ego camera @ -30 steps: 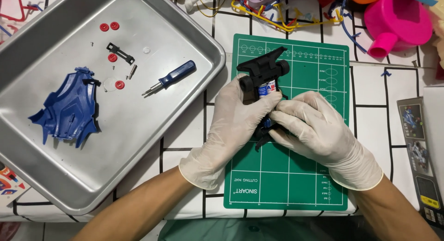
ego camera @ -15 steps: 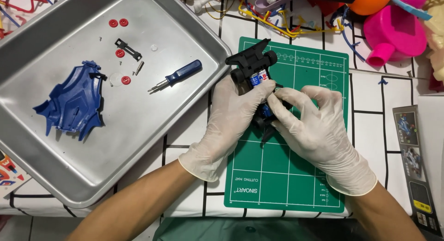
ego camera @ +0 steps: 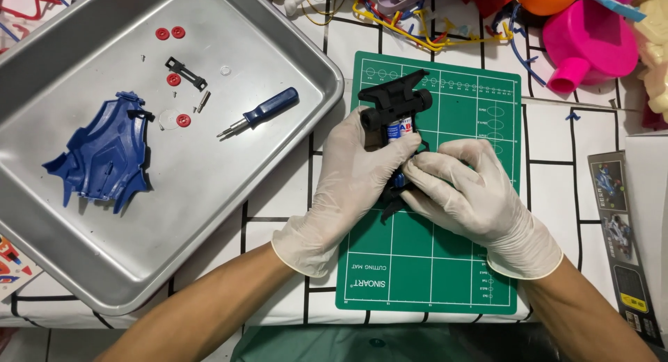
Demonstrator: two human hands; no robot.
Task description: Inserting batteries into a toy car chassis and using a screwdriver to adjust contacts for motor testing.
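- We see both of our gloved hands meeting over the green cutting mat (ego camera: 445, 264), which lies on a worktop (ego camera: 557, 160) covered in a white cloth with black grid lines.
- Our left hand (ego camera: 348, 188) has its grip closed around the black toy car chassis (ego camera: 393, 111), fingers wrapped over its near half.
- Our right hand (ego camera: 473, 195) is closed on the same chassis from the other side, its fingertips pinched against the lower end, touching the left hand's fingers.
- The chassis sits above the upper middle of the mat, its far end with black wheels sticking out past our fingers; a small blue part shows between the hands, though we cannot quite tell what it is, since the gloves hide most of it.
- To the left, a metal tray (ego camera: 278, 49) rests on the worktop, its corner just beside the mat.
- In the tray lie a blue car body shell (ego camera: 104, 157), a blue-handled screwdriver (ego camera: 261, 113), several small red round pieces (ego camera: 170, 34), a small black bracket (ego camera: 185, 73) and a few tiny screws.
- Along the far edge are a pink plastic toy (ego camera: 588, 38) and a tangle of yellow and blue plastic frames (ego camera: 417, 14), well apart from our hands.
- A printed leaflet (ego camera: 619, 230) lies at the right edge.
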